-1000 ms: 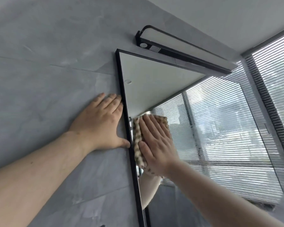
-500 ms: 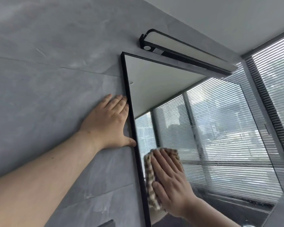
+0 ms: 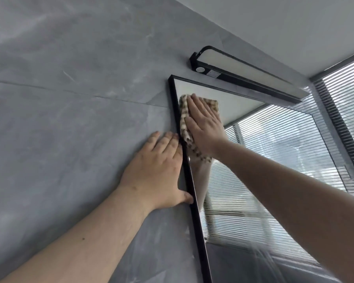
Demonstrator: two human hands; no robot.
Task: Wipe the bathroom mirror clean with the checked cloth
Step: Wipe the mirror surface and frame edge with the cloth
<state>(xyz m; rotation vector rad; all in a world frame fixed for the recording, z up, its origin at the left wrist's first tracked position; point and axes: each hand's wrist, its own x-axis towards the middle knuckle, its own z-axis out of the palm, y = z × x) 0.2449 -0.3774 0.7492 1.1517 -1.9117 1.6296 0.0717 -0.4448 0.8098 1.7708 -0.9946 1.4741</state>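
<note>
Fingers of the right hand [image 3: 204,127] lie straight and close together, pressing the checked cloth [image 3: 184,119] flat against the mirror [image 3: 274,160] near its upper left corner, just beside the black frame [image 3: 194,211]. Left hand [image 3: 157,172] rests flat on the grey wall [image 3: 70,139], fingers straight and together, thumb touching the frame. Lamp bar [image 3: 243,72] hangs above the mirror.

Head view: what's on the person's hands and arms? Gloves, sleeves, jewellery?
No gloves on the left hand or right hand, no rings on the fingers that show, no watch or band at either wrist. Both the left forearm and right forearm are bare to the frame edge, no sleeve in view.
</note>
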